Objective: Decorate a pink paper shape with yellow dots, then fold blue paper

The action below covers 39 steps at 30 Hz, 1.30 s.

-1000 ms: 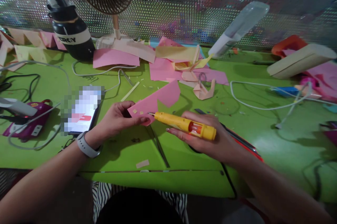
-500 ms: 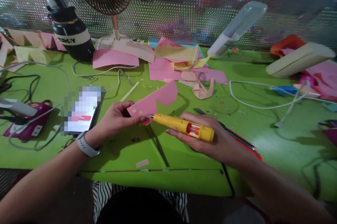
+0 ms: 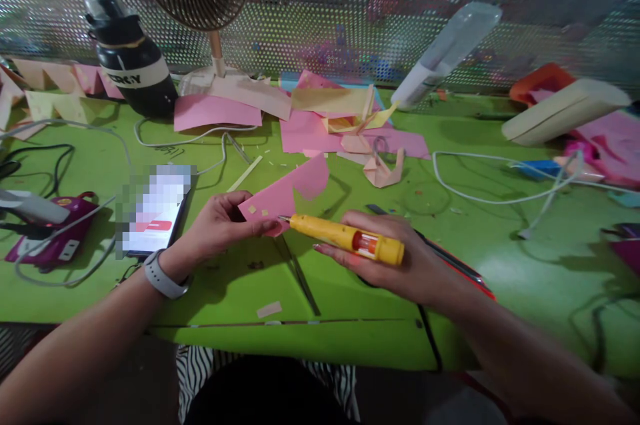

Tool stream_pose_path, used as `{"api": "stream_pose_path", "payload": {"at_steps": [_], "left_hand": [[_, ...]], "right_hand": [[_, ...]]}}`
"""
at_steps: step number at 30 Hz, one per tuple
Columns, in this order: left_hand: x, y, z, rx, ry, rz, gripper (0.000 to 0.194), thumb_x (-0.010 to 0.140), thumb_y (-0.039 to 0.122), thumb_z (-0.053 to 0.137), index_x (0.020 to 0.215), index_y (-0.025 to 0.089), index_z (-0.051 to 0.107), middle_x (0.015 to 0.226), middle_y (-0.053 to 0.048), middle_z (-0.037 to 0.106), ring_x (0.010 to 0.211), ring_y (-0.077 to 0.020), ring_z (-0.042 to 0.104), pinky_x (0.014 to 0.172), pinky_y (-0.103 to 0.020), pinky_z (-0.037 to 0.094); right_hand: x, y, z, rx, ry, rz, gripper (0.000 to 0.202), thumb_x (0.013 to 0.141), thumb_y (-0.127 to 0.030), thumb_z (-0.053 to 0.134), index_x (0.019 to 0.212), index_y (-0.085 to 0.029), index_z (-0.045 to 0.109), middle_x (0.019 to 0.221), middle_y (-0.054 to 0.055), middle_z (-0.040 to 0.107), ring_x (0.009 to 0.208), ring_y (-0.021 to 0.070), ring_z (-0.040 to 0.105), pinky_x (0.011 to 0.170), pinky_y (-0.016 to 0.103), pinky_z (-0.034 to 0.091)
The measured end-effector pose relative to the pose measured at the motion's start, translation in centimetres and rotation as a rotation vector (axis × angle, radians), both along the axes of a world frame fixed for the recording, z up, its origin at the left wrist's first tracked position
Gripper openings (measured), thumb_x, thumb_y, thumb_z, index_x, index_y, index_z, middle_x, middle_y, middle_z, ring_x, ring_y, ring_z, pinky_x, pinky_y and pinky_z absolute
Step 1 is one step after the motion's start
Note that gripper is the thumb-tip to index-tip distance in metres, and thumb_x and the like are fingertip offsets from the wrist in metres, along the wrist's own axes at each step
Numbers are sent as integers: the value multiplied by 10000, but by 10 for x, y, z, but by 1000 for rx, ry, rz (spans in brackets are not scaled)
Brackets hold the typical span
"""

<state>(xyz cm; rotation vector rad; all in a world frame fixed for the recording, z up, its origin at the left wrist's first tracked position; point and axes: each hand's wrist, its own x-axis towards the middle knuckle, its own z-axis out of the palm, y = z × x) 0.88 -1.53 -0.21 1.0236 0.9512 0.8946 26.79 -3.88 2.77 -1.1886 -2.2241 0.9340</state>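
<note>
My left hand point(image 3: 227, 222) pinches the lower left end of a folded piece of pink paper point(image 3: 273, 195) between thumb and fingers. Small pale yellow squares sit on the paper near the thumb, and its right side has a notched edge. My right hand point(image 3: 380, 258) is wrapped round a yellow glue gun point(image 3: 330, 232) with a red window near its rear. The gun's metal tip points left, at the paper's lower edge beside my left thumb; I cannot tell whether it touches. Beneath the paper, a thin dark tool point(image 3: 303, 282) lies on the green table point(image 3: 220, 305).
A lit phone point(image 3: 160, 208) and a purple power strip point(image 3: 53, 228) with cables lie at left. Behind stand a dark bottle point(image 3: 137, 72), a fan point(image 3: 217, 52) and a leaning clear bottle point(image 3: 450, 52). Pink and yellow papers point(image 3: 310, 132) lie mid-table, a cutter point(image 3: 455, 262) by my right wrist.
The whole view has shifted very slightly. Both hands keep their hold, and the glue gun's tip stays at the paper's lower edge.
</note>
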Motion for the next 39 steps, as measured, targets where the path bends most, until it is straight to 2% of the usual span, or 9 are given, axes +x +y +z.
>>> {"api": "stream_pose_path", "payload": {"at_steps": [8, 12, 16, 19, 22, 24, 28, 35, 39], "left_hand": [[-7, 8, 5, 119, -43, 282, 182, 643, 186, 849, 758, 161, 711, 724, 8, 698, 609, -71, 612, 568, -160, 483], [-8, 12, 10, 155, -101, 400, 204, 615, 152, 845, 740, 165, 684, 716, 21, 662, 601, -67, 574, 544, -165, 451], [-10, 12, 8, 175, -112, 403, 179, 641, 130, 825, 745, 163, 683, 706, 22, 656, 602, -61, 569, 544, -160, 439], [-10, 12, 6, 181, -137, 376, 173, 657, 122, 820, 754, 163, 683, 719, 19, 662, 618, -60, 579, 552, -155, 442], [-8, 11, 8, 168, -135, 344, 183, 656, 134, 825, 761, 160, 678, 735, 17, 659, 631, -63, 577, 565, -159, 448], [-6, 10, 9, 153, -110, 326, 189, 647, 146, 829, 750, 156, 671, 720, 17, 646, 614, -64, 561, 568, -168, 448], [-4, 8, 11, 140, -89, 314, 214, 616, 154, 838, 708, 159, 645, 688, 20, 626, 585, -72, 536, 542, -186, 428], [-7, 9, 6, 139, -78, 285, 185, 656, 169, 823, 741, 157, 660, 716, 12, 645, 598, -70, 544, 547, -184, 419], [-8, 9, 2, 141, -77, 273, 182, 662, 189, 822, 750, 161, 664, 713, 18, 638, 597, -73, 541, 558, -191, 424]], "right_hand": [[25, 20, 0, 409, -191, -179, 250, 836, -455, 649, 856, -231, 538, 725, 12, 571, 623, 170, 529, 577, 301, 378], [37, 46, -16, 370, -551, -255, 258, 828, -452, 610, 878, -204, 558, 838, 81, 630, 724, 237, 580, 575, 321, 381], [40, 50, -23, 387, -723, -203, 291, 843, -423, 612, 967, -160, 592, 967, 124, 629, 838, 282, 606, 631, 363, 448], [26, 29, -18, 556, -687, -42, 261, 889, -274, 577, 1112, -139, 602, 1091, 157, 621, 942, 294, 601, 762, 420, 479], [1, 1, -15, 585, -556, 354, 339, 860, -44, 530, 1156, -193, 603, 1111, 113, 643, 954, 238, 599, 777, 370, 480], [-15, -12, -16, 541, -562, 557, 284, 864, -36, 552, 1090, -197, 611, 1133, 105, 643, 954, 226, 595, 764, 362, 472], [-31, -14, -13, 565, -613, 702, 73, 915, -122, 562, 911, -193, 577, 957, 59, 639, 808, 188, 564, 647, 325, 405], [-36, 8, -11, 855, -508, 1047, 221, 977, -144, 415, 867, -180, 604, 969, 64, 651, 762, 167, 543, 562, 322, 338], [-37, 16, -18, 918, -445, 1094, 219, 984, -157, 411, 905, -184, 614, 1053, 70, 660, 792, 160, 556, 552, 305, 342]]}}
